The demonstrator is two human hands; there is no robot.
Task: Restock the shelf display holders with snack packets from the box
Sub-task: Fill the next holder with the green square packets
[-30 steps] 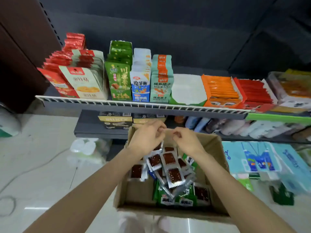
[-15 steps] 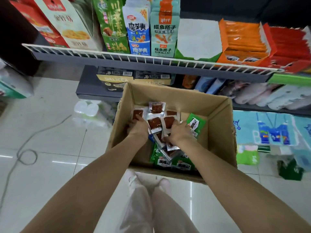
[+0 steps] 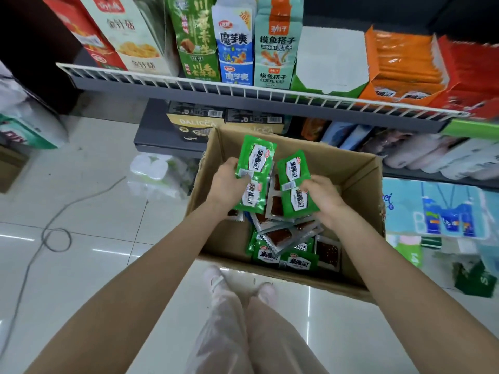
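Observation:
An open cardboard box (image 3: 359, 184) stands on the floor below the shelf, with several green and clear-fronted snack packets (image 3: 286, 238) loose in it. My left hand (image 3: 226, 182) grips a couple of green packets (image 3: 255, 160) fanned upward over the box. My right hand (image 3: 321, 195) grips another couple of green packets (image 3: 293, 170) beside them. On the wire-fronted shelf (image 3: 243, 90) above stand display holders; a green one with a white inside (image 3: 332, 58) looks empty, between the teal holder (image 3: 276, 49) and the orange holder (image 3: 399, 71).
More holders fill the shelf: red and white at left (image 3: 118, 36), green (image 3: 194, 41), blue (image 3: 235, 49), red at right (image 3: 469, 76). A lower shelf holds dark boxes (image 3: 194, 122) and wrapped goods. A cable (image 3: 54, 233) lies on the tiled floor. My legs (image 3: 243, 319) stand before the box.
Both hands went from the box's far rim down among the packets, then rose, each holding green packets. The view tilted downward toward the box.

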